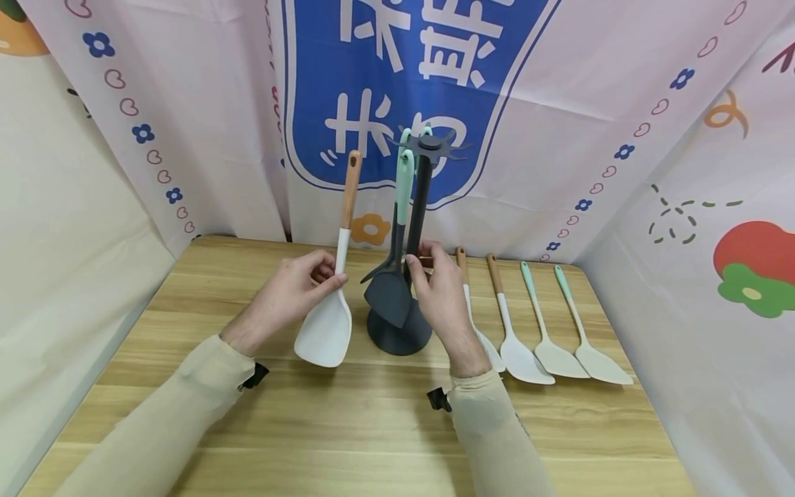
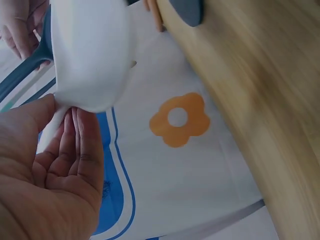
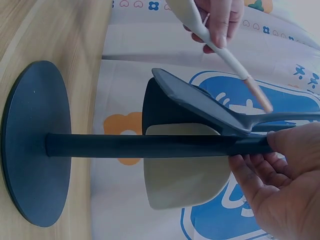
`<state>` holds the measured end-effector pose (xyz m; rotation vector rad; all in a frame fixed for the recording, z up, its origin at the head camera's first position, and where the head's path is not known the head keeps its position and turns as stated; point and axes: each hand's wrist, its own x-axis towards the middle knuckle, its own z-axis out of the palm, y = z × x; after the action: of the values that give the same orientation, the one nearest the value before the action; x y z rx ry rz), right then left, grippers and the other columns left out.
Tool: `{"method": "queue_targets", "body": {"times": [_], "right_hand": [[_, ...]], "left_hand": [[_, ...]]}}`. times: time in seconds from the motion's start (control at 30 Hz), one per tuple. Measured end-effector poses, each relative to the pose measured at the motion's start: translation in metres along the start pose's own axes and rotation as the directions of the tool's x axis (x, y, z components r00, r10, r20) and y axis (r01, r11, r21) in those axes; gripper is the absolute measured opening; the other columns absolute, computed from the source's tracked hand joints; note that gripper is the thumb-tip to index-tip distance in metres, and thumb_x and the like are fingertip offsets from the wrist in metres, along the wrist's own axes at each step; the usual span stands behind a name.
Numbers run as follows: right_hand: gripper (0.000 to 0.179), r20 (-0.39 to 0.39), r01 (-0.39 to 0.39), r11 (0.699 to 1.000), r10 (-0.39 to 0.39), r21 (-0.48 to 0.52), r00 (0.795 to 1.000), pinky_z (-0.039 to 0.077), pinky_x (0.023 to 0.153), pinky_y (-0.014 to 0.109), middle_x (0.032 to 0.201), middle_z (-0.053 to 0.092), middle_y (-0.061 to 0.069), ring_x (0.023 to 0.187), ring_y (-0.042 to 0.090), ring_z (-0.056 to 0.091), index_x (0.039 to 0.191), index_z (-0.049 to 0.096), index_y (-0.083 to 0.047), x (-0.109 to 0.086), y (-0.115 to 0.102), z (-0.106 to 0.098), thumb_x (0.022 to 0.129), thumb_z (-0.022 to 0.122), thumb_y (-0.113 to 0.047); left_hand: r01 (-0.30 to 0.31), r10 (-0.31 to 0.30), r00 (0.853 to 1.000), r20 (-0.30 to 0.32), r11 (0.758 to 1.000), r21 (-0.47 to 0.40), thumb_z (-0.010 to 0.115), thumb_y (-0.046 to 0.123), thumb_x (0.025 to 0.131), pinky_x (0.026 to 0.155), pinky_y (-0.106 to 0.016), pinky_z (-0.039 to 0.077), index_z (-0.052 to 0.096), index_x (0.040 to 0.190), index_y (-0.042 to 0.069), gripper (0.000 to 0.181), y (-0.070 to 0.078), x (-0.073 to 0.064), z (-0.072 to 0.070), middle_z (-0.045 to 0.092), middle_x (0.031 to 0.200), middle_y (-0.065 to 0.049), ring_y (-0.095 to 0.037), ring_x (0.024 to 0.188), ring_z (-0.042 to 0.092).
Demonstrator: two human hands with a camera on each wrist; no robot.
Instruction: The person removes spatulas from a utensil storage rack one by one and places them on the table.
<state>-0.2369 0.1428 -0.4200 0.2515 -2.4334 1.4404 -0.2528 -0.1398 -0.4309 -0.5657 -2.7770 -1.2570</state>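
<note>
My left hand [image 1: 292, 293] pinches a white spatula [image 1: 326, 333] by its neck between thumb and fingers, with the blade down and the wooden handle pointing up. Right of it stands a dark utensil rack [image 1: 419, 207] with a round base and hooks spread at its top. My right hand [image 1: 442, 293] holds the rack's pole, thumb and fingers about it. From the hooks hang dark-headed utensils with mint handles, a turner [image 1: 388, 298] in front. In the right wrist view, a beige blade [image 3: 185, 185] shows behind the pole.
Right of the rack, two white spatulas with wooden handles [image 1: 495, 273] and two cream turners with mint handles [image 1: 562, 279] lie in a row on the wooden table [image 1: 348, 442]. A printed cloth [image 1: 217, 103] hangs close behind the table's back edge.
</note>
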Motion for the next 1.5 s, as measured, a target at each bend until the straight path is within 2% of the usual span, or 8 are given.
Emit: {"method": "queue_targets", "body": {"times": [0.23,0.4,0.7,0.83,1.2,1.5], "right_hand": [[0.031,0.000,-0.010,1.000,0.010,0.002,1.000,0.074,0.106,0.053,0.138,0.077,0.021,0.129,0.039,0.081,0.148,0.068,0.002,-0.001,-0.001,0.000,0.121,0.067,-0.015],[0.031,0.000,-0.009,1.000,0.009,0.000,1.000,0.074,0.107,0.053,0.138,0.077,0.021,0.129,0.040,0.080,0.147,0.068,0.002,-0.001,-0.001,0.000,0.121,0.067,-0.015],[0.032,0.006,-0.015,1.000,0.015,-0.004,1.000,0.074,0.108,0.053,0.139,0.077,0.021,0.130,0.039,0.080,0.148,0.067,0.001,0.000,-0.001,-0.001,0.121,0.067,-0.016],[0.032,0.008,-0.016,1.000,0.016,-0.011,1.000,0.074,0.107,0.054,0.139,0.077,0.021,0.131,0.040,0.080,0.149,0.067,0.001,0.000,-0.002,-0.001,0.121,0.067,-0.016],[0.032,0.011,-0.011,1.000,0.011,-0.008,1.000,0.073,0.109,0.053,0.139,0.077,0.020,0.131,0.040,0.080,0.149,0.067,0.000,-0.001,-0.002,-0.001,0.122,0.066,-0.017],[0.032,0.013,-0.018,1.000,0.018,-0.013,1.000,0.073,0.109,0.054,0.139,0.076,0.020,0.132,0.039,0.080,0.149,0.067,-0.001,-0.001,-0.002,-0.002,0.122,0.067,-0.018]], "left_hand": [[0.044,-0.046,0.996,0.082,0.999,0.023,0.078,0.028,0.116,0.083,-0.034,0.069,0.079,0.122,0.011,0.018,-0.010,-0.003,0.004,0.085,0.109,-0.007,-0.019,0.098,0.079],[0.050,-0.054,0.992,0.118,0.998,0.041,0.078,0.027,0.116,0.078,-0.028,0.065,0.080,0.115,0.014,0.014,-0.017,-0.006,0.008,0.083,0.105,-0.004,-0.016,0.093,0.076],[0.081,-0.089,0.976,0.197,0.995,0.049,0.077,0.026,0.115,0.072,-0.027,0.064,0.079,0.110,0.010,0.017,-0.028,-0.008,0.016,0.084,0.101,-0.004,-0.013,0.085,0.075],[0.077,-0.086,0.970,0.227,0.996,0.046,0.077,0.024,0.116,0.069,-0.025,0.062,0.078,0.110,0.009,0.017,-0.032,-0.009,0.021,0.082,0.099,-0.005,-0.013,0.083,0.073],[0.164,-0.164,0.931,0.326,0.986,0.026,0.077,0.025,0.115,0.063,-0.024,0.062,0.077,0.108,0.009,0.017,-0.043,-0.007,0.035,0.078,0.096,-0.005,-0.013,0.076,0.071],[0.187,-0.178,0.910,0.374,0.982,0.013,0.075,0.027,0.116,0.066,-0.026,0.062,0.077,0.108,0.008,0.021,-0.046,-0.003,0.043,0.078,0.090,-0.004,-0.013,0.074,0.070]]}}
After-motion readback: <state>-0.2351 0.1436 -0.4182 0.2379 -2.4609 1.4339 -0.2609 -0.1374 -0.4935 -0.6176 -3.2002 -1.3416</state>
